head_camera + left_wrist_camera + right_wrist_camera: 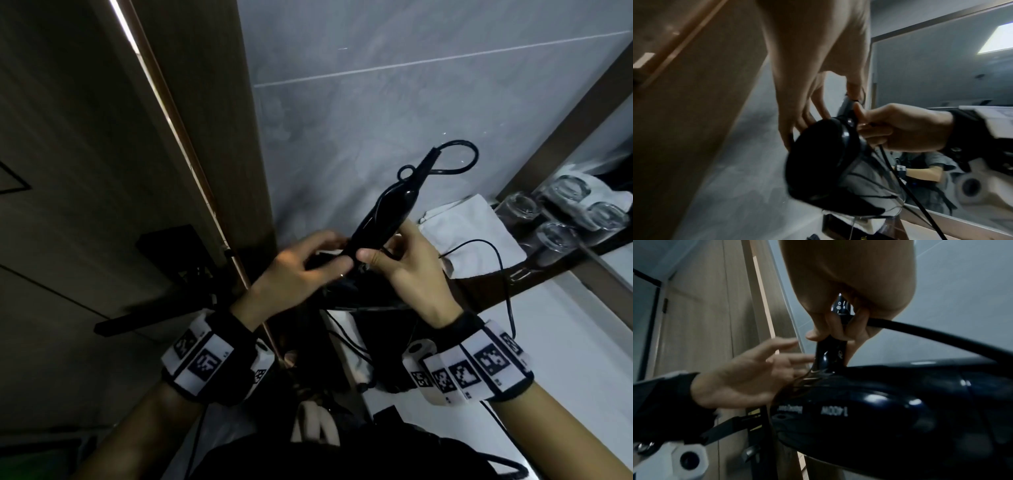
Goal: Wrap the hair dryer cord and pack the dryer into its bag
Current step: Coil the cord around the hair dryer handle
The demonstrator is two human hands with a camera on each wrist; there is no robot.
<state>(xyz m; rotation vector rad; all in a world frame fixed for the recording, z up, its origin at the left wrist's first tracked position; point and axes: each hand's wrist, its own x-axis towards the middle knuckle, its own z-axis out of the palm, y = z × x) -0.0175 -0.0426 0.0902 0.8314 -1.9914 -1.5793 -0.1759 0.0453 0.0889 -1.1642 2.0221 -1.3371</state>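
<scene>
Fingers of the right hand (411, 263) curl round the handle of the dryer (376, 219), pinching the cord (459, 161) against it. Beside it the left hand (298, 270) touches the dryer's barrel with loosely spread fingers (777, 344), clasping nothing. Held up before a grey marbled wall (411, 85), the glossy black dryer points its handle upward, and the thin cord loops out from the handle's tip. A white cloth (469, 236) lies just behind the hands on the counter. Upturned clear glasses (565, 209) stand further right, and a wood-grain door (85, 137) fills the left.
</scene>
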